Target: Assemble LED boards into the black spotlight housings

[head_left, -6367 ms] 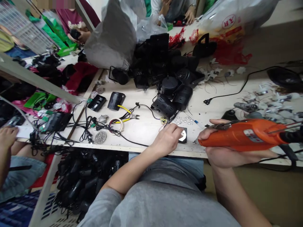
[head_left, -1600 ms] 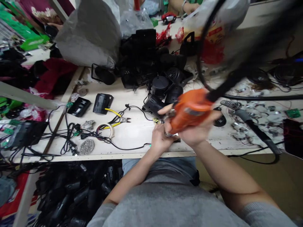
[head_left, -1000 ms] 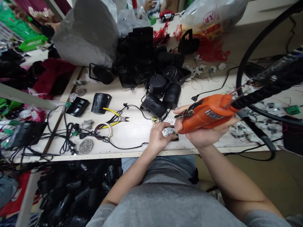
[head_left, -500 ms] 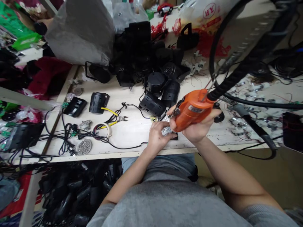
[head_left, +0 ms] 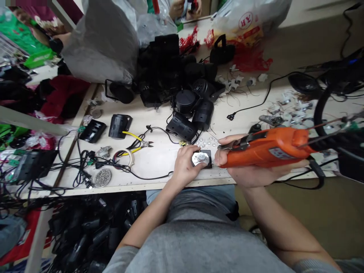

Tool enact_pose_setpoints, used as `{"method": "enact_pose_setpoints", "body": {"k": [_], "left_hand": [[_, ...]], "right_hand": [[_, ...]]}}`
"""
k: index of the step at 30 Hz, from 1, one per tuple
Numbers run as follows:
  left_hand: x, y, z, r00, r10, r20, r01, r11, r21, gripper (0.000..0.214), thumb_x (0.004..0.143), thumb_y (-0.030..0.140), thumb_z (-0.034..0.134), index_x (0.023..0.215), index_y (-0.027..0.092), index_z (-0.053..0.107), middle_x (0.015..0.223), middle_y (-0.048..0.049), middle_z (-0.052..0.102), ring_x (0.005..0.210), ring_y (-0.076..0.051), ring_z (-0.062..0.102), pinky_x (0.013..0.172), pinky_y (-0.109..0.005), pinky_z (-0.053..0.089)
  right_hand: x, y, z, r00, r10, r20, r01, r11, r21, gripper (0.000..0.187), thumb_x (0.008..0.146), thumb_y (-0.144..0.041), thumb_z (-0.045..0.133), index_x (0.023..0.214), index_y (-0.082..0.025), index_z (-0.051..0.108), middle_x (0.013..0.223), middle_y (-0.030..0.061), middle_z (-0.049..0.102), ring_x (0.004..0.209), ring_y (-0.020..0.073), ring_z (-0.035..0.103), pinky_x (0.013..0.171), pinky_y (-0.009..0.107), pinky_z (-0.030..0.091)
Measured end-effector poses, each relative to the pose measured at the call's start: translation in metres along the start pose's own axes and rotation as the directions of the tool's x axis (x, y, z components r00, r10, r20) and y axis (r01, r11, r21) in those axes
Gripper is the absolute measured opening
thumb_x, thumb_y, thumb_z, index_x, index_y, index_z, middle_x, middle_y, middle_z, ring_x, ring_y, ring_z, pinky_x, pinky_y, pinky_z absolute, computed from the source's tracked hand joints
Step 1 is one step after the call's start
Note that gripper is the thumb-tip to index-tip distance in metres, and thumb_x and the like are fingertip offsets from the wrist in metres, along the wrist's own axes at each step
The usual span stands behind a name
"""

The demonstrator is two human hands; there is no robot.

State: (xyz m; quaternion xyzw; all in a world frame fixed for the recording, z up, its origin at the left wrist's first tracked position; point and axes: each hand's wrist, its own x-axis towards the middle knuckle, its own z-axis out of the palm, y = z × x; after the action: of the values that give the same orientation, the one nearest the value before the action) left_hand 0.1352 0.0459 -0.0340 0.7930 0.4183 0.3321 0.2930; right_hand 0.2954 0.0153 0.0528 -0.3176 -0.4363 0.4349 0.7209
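Note:
My right hand (head_left: 250,170) is wrapped round an orange electric screwdriver (head_left: 264,148), which lies nearly level and points left. Its bit end is hidden behind my fingers. My left hand (head_left: 186,163) grips a small round silver motor (head_left: 200,157) at the bench's front edge. Under and beside the motor is a black rectangular plate (head_left: 209,159); whether the two are joined I cannot tell. Just beyond my hands lie several small shiny metal pieces (head_left: 209,142). Two black plastic housings, one of them a slotted cylinder (head_left: 182,126), lie behind those pieces.
Yellow-handled cutters (head_left: 139,142), a tape roll (head_left: 129,157), black cables and a round dish of screws (head_left: 102,177) lie to the left. Black housings (head_left: 165,72) are heaped at the back by a grey bag (head_left: 99,41). Small white motors (head_left: 295,110) are scattered right. Another person's hands (head_left: 184,7) show at the far side.
The orange screwdriver has swung from above the motor to the right and tipped nearly level. The motor and black plate in my left hand are now uncovered.

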Motion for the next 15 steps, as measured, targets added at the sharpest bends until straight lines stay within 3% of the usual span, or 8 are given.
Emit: {"method": "enact_pose_setpoints", "body": {"k": [5,10,15], "left_hand": [[-0.003,-0.002,-0.002,1.000,-0.012,-0.007,0.012,1.000,-0.011,0.043,0.075,0.022,0.084,0.113,0.021,0.064,0.117,-0.0084,0.070,0.112,-0.027,0.064,0.101,-0.045,0.050],[-0.006,0.000,-0.007,0.999,-0.028,-0.017,0.027,0.999,-0.043,0.042,0.077,0.022,0.082,0.115,0.022,0.063,0.119,-0.0084,0.069,0.117,-0.026,0.063,0.103,-0.045,0.050],[-0.002,0.000,-0.004,0.998,-0.068,0.011,0.068,0.995,-0.069,0.039,0.074,0.027,0.085,0.108,0.020,0.067,0.115,-0.0090,0.071,0.110,-0.026,0.065,0.099,-0.043,0.052]], "right_hand": [[-0.001,0.009,-0.005,0.996,-0.048,-0.079,0.049,0.999,0.006,0.085,0.072,-0.097,0.036,0.090,-0.025,0.078,0.064,0.0049,0.067,0.042,0.0190,0.057,0.037,0.035,0.046],[-0.001,0.010,-0.017,1.000,-0.005,-0.002,0.005,1.000,0.017,0.093,0.069,-0.098,0.041,0.103,-0.019,0.076,0.062,0.0066,0.064,0.051,0.0228,0.060,0.046,0.038,0.049],[0.008,0.018,0.002,0.994,-0.039,0.098,0.032,0.996,0.078,0.090,0.073,-0.095,0.040,0.110,-0.021,0.075,0.065,0.0067,0.065,0.054,0.0235,0.060,0.049,0.040,0.051]]}}
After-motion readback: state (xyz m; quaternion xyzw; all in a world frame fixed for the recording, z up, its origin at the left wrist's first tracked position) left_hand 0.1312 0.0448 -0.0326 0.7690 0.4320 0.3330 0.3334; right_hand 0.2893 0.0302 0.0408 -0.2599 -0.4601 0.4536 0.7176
